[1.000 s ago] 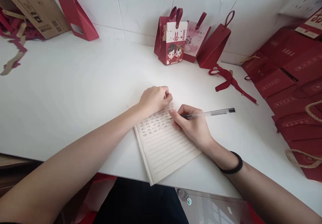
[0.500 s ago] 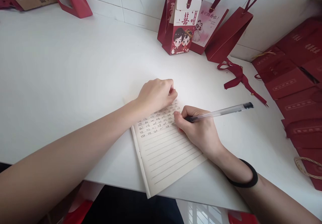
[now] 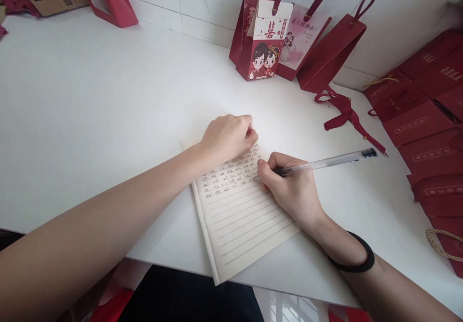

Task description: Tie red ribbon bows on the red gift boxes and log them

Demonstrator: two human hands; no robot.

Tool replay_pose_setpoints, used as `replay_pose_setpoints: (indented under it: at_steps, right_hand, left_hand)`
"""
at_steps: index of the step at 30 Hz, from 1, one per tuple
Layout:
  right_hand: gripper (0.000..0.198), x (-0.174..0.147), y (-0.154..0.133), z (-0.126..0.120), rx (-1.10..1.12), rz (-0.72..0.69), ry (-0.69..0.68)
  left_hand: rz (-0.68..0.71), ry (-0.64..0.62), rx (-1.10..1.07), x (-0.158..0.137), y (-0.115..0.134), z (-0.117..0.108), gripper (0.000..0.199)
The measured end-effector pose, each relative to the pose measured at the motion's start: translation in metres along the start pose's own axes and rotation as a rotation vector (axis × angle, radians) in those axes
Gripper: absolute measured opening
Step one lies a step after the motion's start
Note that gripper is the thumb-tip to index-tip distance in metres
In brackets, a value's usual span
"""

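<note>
Behind the smooth white tabletop, a wall of pale, grey-veined rectangular tiles is divided by thin joints. Below the tabletop's near edge, a glossy light floor is patterned by bright, grid-like reflections. The tabletop is lit softly.

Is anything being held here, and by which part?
The right hand holds a pen by its lower end, near the writing tip. No held object shows in the left hand.

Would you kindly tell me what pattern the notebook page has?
The notebook page has ruled lines, best seen in the head view.
</note>
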State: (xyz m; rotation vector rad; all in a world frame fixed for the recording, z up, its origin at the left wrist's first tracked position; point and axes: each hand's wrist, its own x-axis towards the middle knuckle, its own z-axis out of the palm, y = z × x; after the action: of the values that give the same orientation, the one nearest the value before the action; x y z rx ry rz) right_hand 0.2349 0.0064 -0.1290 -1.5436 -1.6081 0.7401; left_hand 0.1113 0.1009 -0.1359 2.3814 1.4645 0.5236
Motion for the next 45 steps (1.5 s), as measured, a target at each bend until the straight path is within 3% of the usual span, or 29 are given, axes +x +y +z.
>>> replay_pose_setpoints:
  at_steps: [24, 30, 40, 45]
  right_hand:
    - [0.031, 0.0, 0.001, 0.0, 0.031, 0.007, 0.007]
    - [0.035, 0.009, 0.01, -0.011, 0.325, 0.109, 0.171]
    - [0.031, 0.038, 0.038, -0.022, 0.288, 0.096, 0.355]
    - [0.033, 0.041, 0.044, -0.018, 0.23, 0.055, 0.301]
  left_hand:
    - [0.007, 0.002, -0.012, -0.001, 0.001, -0.001, 0.017]
    - [0.031, -0.004, -0.02, -0.003, -0.001, 0.0, 0.02]
    - [0.09, -0.039, -0.055, -0.005, -0.006, -0.005, 0.017]
    - [0.092, -0.065, -0.089, -0.01, -0.007, -0.011, 0.019]
